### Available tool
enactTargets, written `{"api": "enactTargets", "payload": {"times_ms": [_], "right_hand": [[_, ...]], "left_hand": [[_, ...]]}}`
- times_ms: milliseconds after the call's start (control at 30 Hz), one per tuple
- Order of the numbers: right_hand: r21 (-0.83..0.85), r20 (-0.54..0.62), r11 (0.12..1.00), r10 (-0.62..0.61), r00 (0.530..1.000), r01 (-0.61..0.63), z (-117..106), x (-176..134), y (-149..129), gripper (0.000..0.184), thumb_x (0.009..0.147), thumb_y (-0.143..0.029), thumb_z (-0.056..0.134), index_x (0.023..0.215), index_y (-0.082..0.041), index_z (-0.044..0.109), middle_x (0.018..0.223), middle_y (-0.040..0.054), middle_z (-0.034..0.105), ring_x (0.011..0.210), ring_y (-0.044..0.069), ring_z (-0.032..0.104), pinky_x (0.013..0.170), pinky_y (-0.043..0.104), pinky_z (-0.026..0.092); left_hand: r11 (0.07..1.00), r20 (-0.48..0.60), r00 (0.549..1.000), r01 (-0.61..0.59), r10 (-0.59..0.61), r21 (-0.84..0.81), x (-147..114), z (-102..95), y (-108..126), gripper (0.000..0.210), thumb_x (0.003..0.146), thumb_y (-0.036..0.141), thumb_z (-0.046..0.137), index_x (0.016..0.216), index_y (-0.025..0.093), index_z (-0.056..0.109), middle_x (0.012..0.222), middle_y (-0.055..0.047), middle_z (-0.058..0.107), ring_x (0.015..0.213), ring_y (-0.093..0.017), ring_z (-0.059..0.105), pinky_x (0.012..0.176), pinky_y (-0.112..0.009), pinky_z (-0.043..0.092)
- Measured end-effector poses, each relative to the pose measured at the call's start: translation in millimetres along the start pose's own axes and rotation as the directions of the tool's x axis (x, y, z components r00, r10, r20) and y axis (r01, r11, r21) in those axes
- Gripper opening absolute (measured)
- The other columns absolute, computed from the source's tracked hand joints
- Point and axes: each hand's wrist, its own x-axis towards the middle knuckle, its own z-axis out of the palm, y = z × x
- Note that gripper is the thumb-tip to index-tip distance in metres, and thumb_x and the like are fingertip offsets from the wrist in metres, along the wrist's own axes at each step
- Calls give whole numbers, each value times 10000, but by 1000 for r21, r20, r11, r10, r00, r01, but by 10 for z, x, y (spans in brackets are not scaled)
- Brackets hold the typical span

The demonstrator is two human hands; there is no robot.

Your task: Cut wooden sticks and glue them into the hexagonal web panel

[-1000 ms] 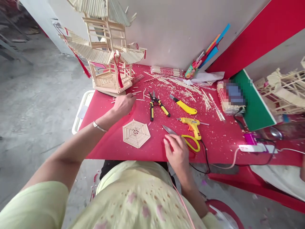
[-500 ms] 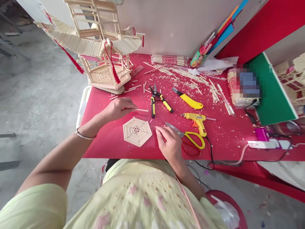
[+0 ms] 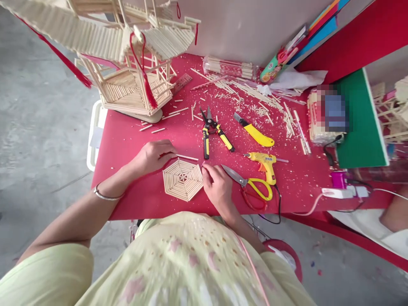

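Observation:
My left hand pinches one end of a thin wooden stick, which lies along the top edge of a flat hexagon built from rings of sticks. At the hexagon's right corner is my right hand, thumb and fingertips pressed together; what they pinch, if anything, is too small to make out. Scissors with yellow and red handles lie just right of that hand. Beyond the hexagon are open yellow-and-black cutters.
A stick-built pavilion with red tassels stands at the back left. A yellow utility knife and a yellow glue gun lie to the right. Loose sticks and scraps cover the back. A power strip sits at the right edge.
My left hand has moved down with the stick, bringing it to the hexagon's top edge. My right hand has moved up and left to the hexagon's corner. The camera view has shifted.

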Motion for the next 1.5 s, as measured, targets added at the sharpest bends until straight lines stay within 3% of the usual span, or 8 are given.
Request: {"api": "enactTargets", "payload": {"times_ms": [233, 500, 867, 1500], "right_hand": [[-52, 8, 999, 10, 1000, -10, 68, -9, -34, 263, 1049, -307, 528, 1189, -223, 734, 999, 73, 758, 918, 178, 711, 791, 279, 512], [-71, 27, 997, 23, 999, -21, 90, 12, -19, 261, 1044, -310, 532, 1182, -238, 742, 965, 61, 756, 890, 182, 710, 788, 293, 508], [-91, 40, 996, 29, 999, -25, 85, 14, -13, 277, 1052, -320, 523, 1226, -255, 729, 986, 51, 750, 890, 177, 699, 779, 293, 497], [-124, 62, 992, 5, 998, 2, 94, 26, -24, 312, 1062, -351, 516, 1294, -266, 706, 957, 59, 739, 870, 180, 690, 761, 283, 486]], "left_hand": [[1000, 21, 1000, 22, -23, 20, -35, 17, -79, 231, 999, 286, 534, 973, 197, 745, 964, -95, 711, 890, -196, 679, 808, -296, 527], [999, 86, 996, 17, -21, 43, -24, 0, 23, 266, 1017, 275, 490, 980, 195, 741, 967, -93, 709, 881, -191, 676, 795, -290, 520], [997, 51, 998, 18, -22, 77, -8, 32, 63, 217, 984, 274, 545, 911, 204, 738, 896, -79, 732, 885, -217, 661, 815, -339, 525], [998, 38, 998, 56, -57, 37, -14, 10, 47, 200, 978, 261, 549, 926, 204, 734, 956, -79, 727, 887, -197, 683, 785, -300, 524]]}}
